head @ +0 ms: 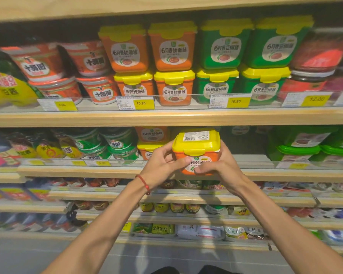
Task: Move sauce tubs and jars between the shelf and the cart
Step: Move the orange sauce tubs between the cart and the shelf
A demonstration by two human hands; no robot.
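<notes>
Two bare forearms reach up from the bottom edge, the left one wearing a red cord bracelet at the wrist. The left hand grasps the left side of an orange sauce tub with a yellow lid, thumb laid across the front label. The right hand clasps the tub's right side, its thumb curled under the label's lower edge. The tub sits upright between both hands, in the air just in front of the second shelf, with a barcode sticker on its lid facing up.

Just left of it and farther back, two more orange tubs stand stacked on that shelf. Further left are green-lidded jars, and at the far right are green tubs. A dark stretch of shelf lies between the held tub and those green tubs.

On the upper shelf, orange tubs are stacked two high in the middle, green ones to their right and red tubs to their left. Yellow price tags line its front rail.
</notes>
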